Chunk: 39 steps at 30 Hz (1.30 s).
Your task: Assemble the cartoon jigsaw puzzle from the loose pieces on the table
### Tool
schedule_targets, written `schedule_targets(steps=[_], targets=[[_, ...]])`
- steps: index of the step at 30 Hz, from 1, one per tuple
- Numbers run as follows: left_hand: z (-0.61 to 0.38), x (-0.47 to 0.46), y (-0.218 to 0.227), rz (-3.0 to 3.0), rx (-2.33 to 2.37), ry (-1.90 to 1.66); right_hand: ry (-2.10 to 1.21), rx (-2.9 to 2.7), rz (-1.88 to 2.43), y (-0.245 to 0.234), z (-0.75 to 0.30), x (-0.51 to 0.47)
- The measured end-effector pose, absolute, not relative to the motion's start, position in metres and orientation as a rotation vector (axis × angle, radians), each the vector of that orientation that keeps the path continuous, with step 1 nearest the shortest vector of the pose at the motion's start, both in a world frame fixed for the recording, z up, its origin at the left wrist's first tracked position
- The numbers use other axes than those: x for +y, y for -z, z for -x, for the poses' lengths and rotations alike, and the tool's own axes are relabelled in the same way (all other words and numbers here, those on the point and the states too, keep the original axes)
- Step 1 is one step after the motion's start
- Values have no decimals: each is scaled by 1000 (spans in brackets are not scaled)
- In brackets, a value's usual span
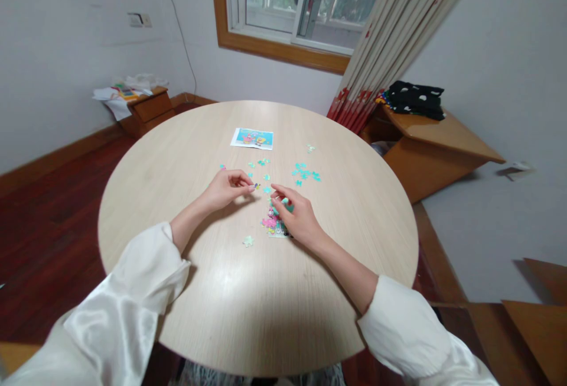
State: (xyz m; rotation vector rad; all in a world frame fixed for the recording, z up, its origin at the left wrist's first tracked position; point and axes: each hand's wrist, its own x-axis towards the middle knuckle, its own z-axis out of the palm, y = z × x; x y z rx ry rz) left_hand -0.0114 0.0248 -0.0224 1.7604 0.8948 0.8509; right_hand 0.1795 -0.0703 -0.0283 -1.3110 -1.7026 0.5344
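On the round light-wood table [248,303] lies a small, partly joined puzzle [271,222] with pink and teal colours. My right hand [297,216] rests partly over it, fingers curled on a teal piece. My left hand [228,187] is just left of it, fingertips pinched on a small puzzle piece [257,185]. Loose teal pieces [305,172] lie scattered beyond the hands, and one pale piece [248,241] lies nearer me. A printed reference picture [252,138] lies further back on the table.
A low wooden bench [436,138] with a dark folded cloth [415,100] stands at the right, under the curtain [390,37]. A small wooden stand [148,108] with papers stands by the left wall. More wooden boards [538,309] show at lower right.
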Motion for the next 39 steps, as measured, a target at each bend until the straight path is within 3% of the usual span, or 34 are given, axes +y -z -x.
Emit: schedule_targets(steps=[20,39], targets=[[0,4,18,-1654,710,-493,-1037,-1446,1198,35,-177,-65],[6,10,20,-1796,755,-560,-1181,-1822,1322,18,-179,-78]])
